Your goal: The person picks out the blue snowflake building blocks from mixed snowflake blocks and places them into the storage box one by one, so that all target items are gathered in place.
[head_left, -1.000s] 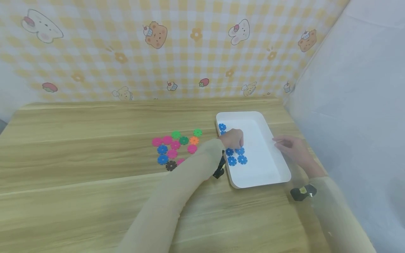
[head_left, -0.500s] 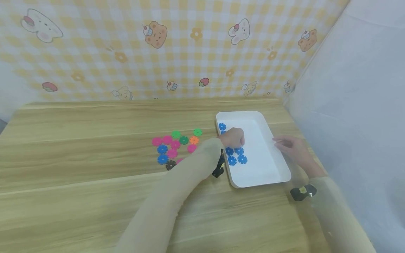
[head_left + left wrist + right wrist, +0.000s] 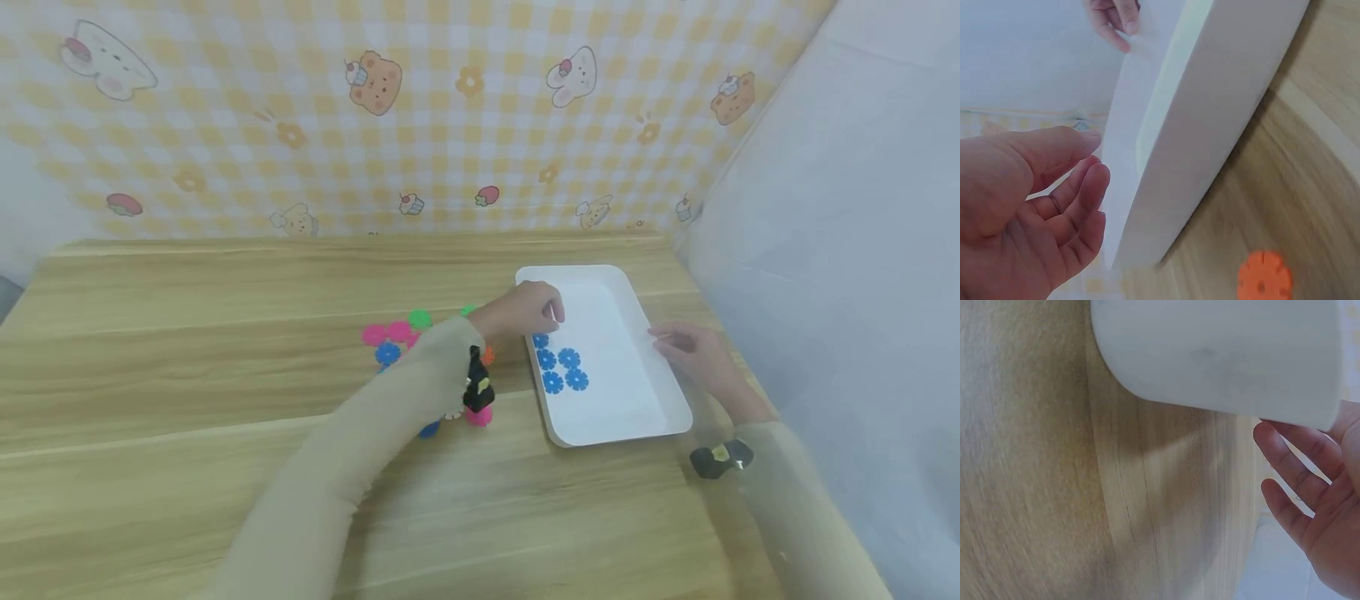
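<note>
Discs (image 3: 387,353) in pink, green, blue and orange lie on the wooden surface (image 3: 187,358), partly hidden by the left sleeve (image 3: 352,442). Rightward, we note the left hand (image 3: 525,308) above the white tray's (image 3: 630,400) left edge, fingers loosely curled, its grip slightly apart and holding nothing. Inside, along that edge, we count five visible blue discs (image 3: 569,358); farthest right, the right hand's (image 3: 699,357) grip pinches the tray's right rim.

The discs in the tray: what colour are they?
The visible discs are blue, seen best in the head view.
</note>
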Motion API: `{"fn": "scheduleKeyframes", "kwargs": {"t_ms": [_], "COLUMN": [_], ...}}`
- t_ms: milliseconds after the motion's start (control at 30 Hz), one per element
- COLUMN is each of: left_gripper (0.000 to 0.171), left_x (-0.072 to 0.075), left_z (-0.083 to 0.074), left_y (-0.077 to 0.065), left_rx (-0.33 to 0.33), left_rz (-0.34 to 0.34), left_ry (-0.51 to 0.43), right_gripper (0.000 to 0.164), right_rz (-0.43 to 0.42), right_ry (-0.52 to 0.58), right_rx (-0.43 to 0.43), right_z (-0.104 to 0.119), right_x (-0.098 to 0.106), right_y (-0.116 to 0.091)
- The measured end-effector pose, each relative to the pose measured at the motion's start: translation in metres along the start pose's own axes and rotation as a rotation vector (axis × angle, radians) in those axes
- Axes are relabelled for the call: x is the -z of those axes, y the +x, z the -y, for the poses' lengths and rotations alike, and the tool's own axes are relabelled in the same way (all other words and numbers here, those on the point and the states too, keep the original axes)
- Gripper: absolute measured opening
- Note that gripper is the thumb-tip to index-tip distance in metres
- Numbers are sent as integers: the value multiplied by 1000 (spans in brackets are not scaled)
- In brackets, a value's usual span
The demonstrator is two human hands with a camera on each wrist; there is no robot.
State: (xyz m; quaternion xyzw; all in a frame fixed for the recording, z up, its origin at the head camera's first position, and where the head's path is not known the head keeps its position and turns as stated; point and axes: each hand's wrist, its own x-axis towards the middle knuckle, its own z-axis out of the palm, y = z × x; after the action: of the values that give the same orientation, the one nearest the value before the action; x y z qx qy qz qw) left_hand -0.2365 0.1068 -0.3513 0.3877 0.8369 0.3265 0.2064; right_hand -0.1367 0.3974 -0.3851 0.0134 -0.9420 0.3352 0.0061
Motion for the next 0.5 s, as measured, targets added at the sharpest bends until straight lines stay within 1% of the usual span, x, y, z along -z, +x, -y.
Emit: {"fn": "scheduleKeyframes", "kwargs": {"t_ms": [133,233,333,500], "left_gripper": [14,12,10,11], "left_x": [13,21,27,34], "left_z": [9,16,25,39], "left_y": [-19,-35,-51,-78], "left_rx": [-37,-56,-38,37], "left_rz": [-31,-51,-50,-23], "left_ry": [9,34,30,28], "right_gripper": [30,29,28,30], "right_rz": [-7,-11,-6,10], "right_ry": [-14,-24,-18,9], "right_rx": [9,23,33,36], "right_z": [-1,0,3,6], "right_x": [1,1,3,3], "right_y": [-1,-3,-4,-4]}}
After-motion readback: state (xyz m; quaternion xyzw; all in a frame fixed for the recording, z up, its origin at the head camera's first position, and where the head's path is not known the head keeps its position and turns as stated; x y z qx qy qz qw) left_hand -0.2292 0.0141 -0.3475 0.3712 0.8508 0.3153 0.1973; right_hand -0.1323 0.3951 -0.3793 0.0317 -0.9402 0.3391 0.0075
